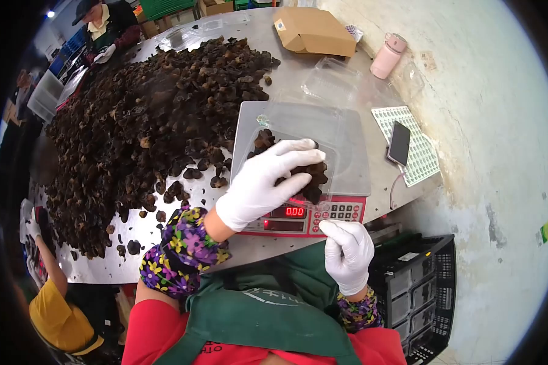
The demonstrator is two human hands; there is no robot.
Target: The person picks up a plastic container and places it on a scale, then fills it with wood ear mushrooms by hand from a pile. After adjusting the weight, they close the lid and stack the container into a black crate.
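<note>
My left hand (pixel 273 180), in a white glove, curls over dark wood ear mushrooms (pixel 313 182) with its fingertips around a clump of them. Under it lies a clear plastic box (pixel 341 164), holding more mushrooms at its left side. The box rests on the grey plate of a weighing scale (pixel 354 125), whose red display reads 0.00. Close to the scale's front right corner is my right hand (pixel 348 257), also gloved. Its fingers are bent and pressed together, and nothing shows in them.
A large heap of wood ear mushrooms (pixel 146 128) covers the metal table's left side. Behind the scale are clear lids (pixel 332 82), a cardboard box (pixel 313 30) and a pink bottle (pixel 388 56). A phone (pixel 399 143) lies on a label sheet (pixel 423 158). Black crates (pixel 429 286) stand lower right. Two people work at left.
</note>
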